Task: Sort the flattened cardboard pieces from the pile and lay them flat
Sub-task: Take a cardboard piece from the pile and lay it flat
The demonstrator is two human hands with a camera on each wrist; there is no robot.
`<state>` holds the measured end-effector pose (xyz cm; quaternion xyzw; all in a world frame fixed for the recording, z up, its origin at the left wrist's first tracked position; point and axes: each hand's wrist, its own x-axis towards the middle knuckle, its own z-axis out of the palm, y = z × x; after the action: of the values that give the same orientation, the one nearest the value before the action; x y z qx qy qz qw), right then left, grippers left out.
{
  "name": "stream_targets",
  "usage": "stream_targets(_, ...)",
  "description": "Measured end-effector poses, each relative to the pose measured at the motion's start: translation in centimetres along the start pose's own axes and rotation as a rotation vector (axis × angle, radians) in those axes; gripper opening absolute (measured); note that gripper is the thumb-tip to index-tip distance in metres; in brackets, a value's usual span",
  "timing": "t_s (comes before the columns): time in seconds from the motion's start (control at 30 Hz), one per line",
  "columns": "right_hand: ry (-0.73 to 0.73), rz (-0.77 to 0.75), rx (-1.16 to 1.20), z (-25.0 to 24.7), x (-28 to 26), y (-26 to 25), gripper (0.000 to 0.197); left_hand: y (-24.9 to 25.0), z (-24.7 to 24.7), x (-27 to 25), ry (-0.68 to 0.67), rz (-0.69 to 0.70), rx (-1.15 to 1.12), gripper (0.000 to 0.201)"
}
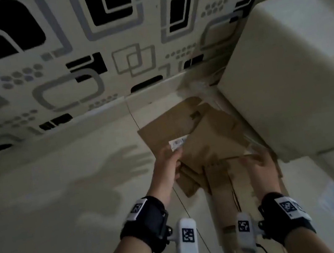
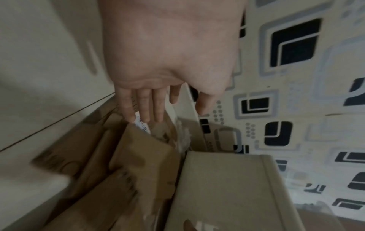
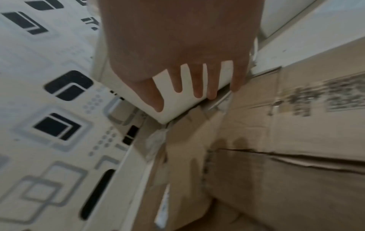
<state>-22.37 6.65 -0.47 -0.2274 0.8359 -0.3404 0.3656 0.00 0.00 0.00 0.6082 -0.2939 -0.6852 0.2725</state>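
A pile of flattened brown cardboard pieces [image 1: 208,139] lies on the floor in the corner by the wall. The top piece carries a white barcode label [image 1: 178,142]. My left hand [image 1: 170,161] reaches the top piece's left edge beside the label, and its straight fingers [image 2: 156,107] touch the cardboard [image 2: 142,156] there. Over the pile's near right part hovers my right hand [image 1: 259,166], blurred, with its fingers spread and straight [image 3: 197,87] above the large printed sheet [image 3: 296,125]. A long cardboard piece [image 1: 222,196] stretches toward me between my wrists.
A tall white cabinet [image 1: 287,84] stands against the pile's right side, its corner [image 3: 177,106] just beyond my right fingers. The patterned black, grey and white wall [image 1: 83,52] closes off the back. Pale floor tiles [image 1: 54,211] spread out to the left.
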Motion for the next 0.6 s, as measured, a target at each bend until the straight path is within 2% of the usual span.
stream_targets(0.1, 0.117, 0.054, -0.252, -0.2, 1.7, 3.8, 0.070, -3.4, 1.4, 1.5, -0.042, -0.096, 0.078, 0.052)
stream_targets(0.2, 0.164, 0.163, -0.351, -1.3, 2.7, 6.7, 0.073, -6.8, 3.1, 2.2, -0.093, -0.176, 0.212, 0.028)
stream_targets(0.23, 0.158, 0.194, -0.338, -1.8, 2.9, 7.6, 0.076, -7.9, 3.7, 2.3, -0.105, -0.207, 0.253, 0.028)
stream_targets(0.33, 0.121, 0.287, -0.296, -3.3, 2.8, 9.7, 0.092, -10.8, 5.0, 2.3, -0.148, -0.330, 0.369, 0.050)
stream_targets(0.43, 0.109, 0.330, -0.261, -4.3, 2.4, 11.8, 0.100, -12.5, 6.1, 2.2, -0.179, -0.347, 0.436, 0.048)
stream_targets(0.53, 0.116, 0.369, -0.281, -4.9, 2.1, 12.6, 0.087, -13.1, 7.1, 1.7, -0.268, -0.345, 0.457, 0.055)
stream_targets(0.6, 0.111, 0.382, -0.257, -4.5, 1.8, 13.0, 0.078, -13.3, 7.6, 1.5, -0.306, -0.380, 0.390, 0.087)
